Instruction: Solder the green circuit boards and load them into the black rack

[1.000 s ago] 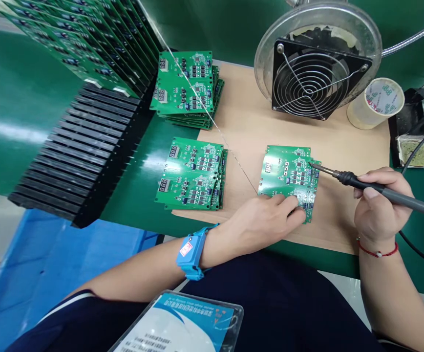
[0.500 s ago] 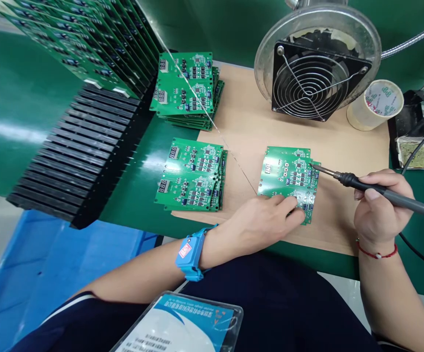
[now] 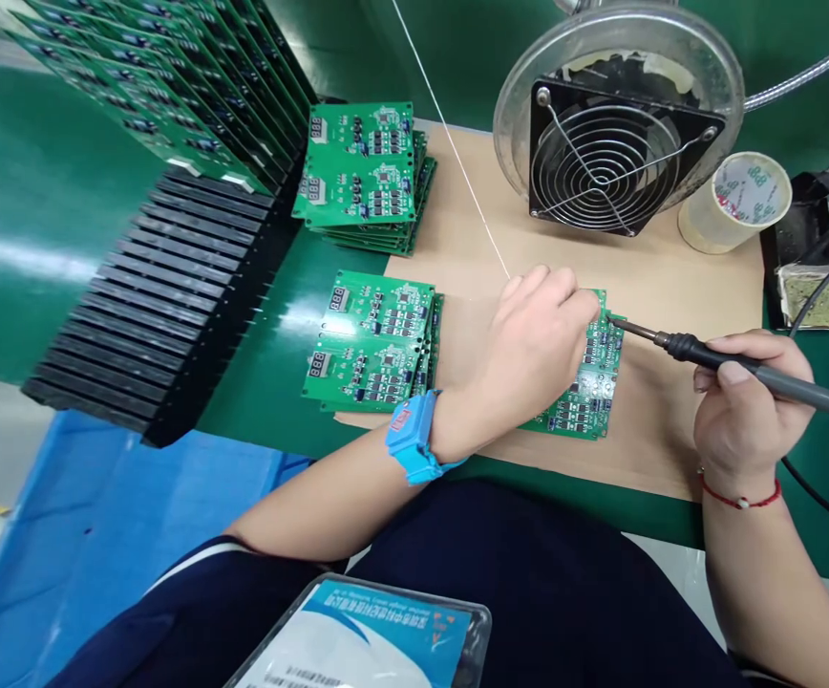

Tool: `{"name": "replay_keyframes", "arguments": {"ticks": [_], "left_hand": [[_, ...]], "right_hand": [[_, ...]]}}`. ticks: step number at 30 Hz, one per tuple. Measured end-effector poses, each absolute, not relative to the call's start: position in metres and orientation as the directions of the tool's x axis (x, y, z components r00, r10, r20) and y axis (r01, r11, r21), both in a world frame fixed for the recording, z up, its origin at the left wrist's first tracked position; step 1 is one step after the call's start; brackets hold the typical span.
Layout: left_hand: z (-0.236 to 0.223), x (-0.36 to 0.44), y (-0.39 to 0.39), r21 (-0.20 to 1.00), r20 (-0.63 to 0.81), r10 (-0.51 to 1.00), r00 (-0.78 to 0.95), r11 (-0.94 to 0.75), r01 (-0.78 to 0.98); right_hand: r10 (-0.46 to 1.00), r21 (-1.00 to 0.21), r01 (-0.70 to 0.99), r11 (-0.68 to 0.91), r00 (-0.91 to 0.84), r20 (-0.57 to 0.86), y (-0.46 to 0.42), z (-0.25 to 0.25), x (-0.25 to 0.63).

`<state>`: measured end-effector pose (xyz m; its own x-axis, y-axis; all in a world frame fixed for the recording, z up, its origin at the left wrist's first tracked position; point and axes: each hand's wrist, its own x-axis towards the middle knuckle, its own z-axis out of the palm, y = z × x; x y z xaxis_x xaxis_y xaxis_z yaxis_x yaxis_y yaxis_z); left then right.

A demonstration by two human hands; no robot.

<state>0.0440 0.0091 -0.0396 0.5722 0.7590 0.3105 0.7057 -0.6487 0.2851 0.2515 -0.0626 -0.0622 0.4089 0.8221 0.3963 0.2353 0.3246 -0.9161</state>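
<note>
My right hand (image 3: 751, 411) grips the dark handle of a soldering iron (image 3: 687, 349). The iron's tip rests at the upper right part of a green circuit board (image 3: 579, 416) lying on brown paper. Closed over that board's upper left area is my left hand (image 3: 540, 330), its fingertips pinched close to the iron tip. A thin solder wire (image 3: 458, 158) runs down from the top of the view into the left hand. The hand hides much of the board, including its left side. A further board edge shows beneath at the right.
Two stacks of circuit boards, a near one (image 3: 371, 344) and a far one (image 3: 361, 167), stand left. A black slotted rack (image 3: 149, 296) holds upright boards. Behind the paper are a fan (image 3: 601, 177) and a tape roll (image 3: 715, 225); a sponge (image 3: 812, 296) lies far right.
My left hand has moved up and slightly right over the board, from its lower edge towards the iron tip, and the solder wire has shifted with it. The right hand and iron stay nearly in place.
</note>
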Motion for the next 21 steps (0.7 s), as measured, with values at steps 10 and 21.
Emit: {"name": "replay_keyframes", "arguments": {"ticks": [10, 21], "left_hand": [[-0.048, 0.056, 0.015, 0.232, 0.171, 0.809, 0.562, -0.588, 0.775], [-0.051, 0.053, 0.014, 0.297, 0.19, 0.791, 0.582, -0.611, 0.734]], "right_hand": [[0.855, -0.93, 0.246, 0.275, 0.379, 0.353, -0.064, -0.058, 0.249], [0.857, -0.928, 0.237, 0.289, 0.368, 0.361, -0.064, -0.056, 0.249]]}}
